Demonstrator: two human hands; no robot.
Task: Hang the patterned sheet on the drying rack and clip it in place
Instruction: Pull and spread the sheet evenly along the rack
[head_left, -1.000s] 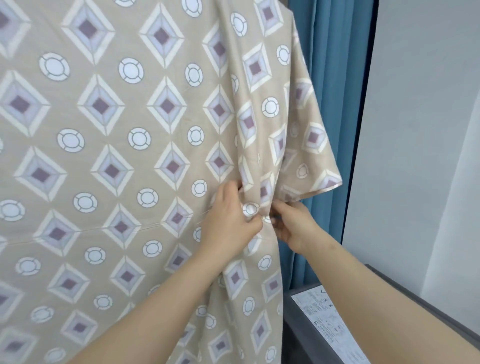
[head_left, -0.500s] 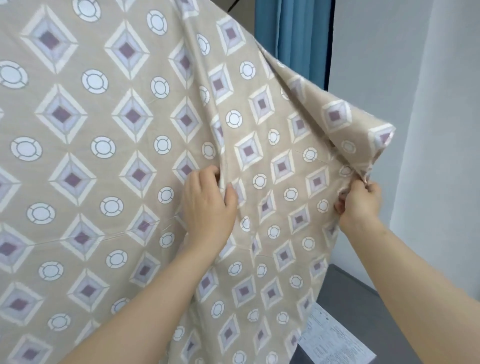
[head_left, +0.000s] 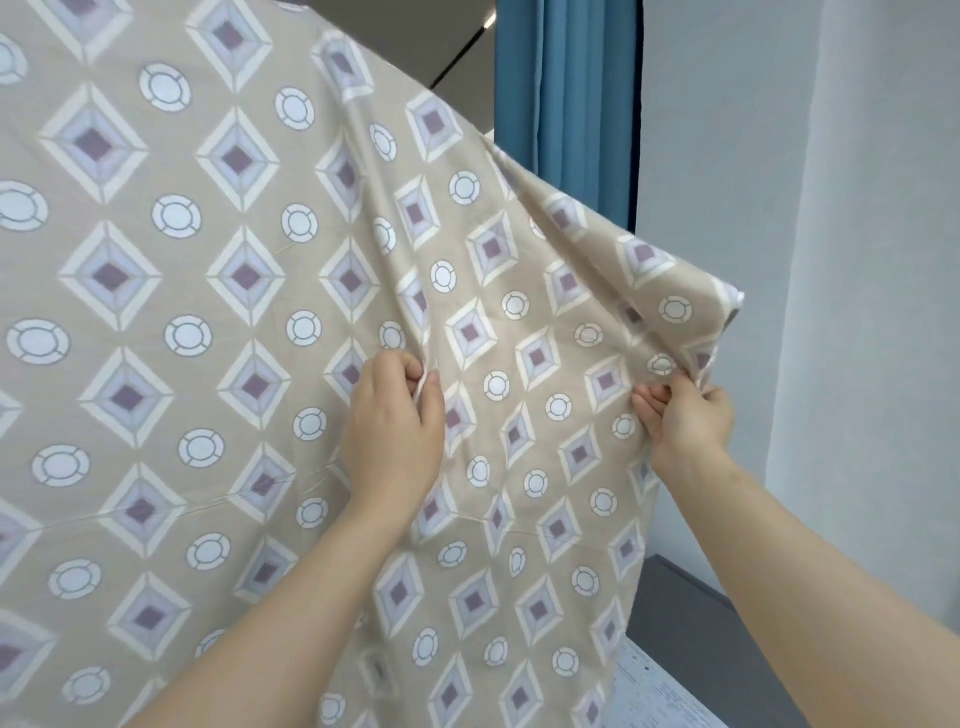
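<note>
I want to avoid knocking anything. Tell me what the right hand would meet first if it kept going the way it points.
The right hand points up and away, gripping the patterned sheet at its right edge. The sheet's folded corner lies directly ahead, so it would push into that first. Beyond looks like bare wall, though depth is unclear.

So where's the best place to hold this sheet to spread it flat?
Probably at its free right edge, pinched from the near side, as the right hand does now. The sheet hangs loose there and folds over, so pulling that hem outward should take out the creases. The left hand pinches a fold further in, anchoring the cloth.
</note>
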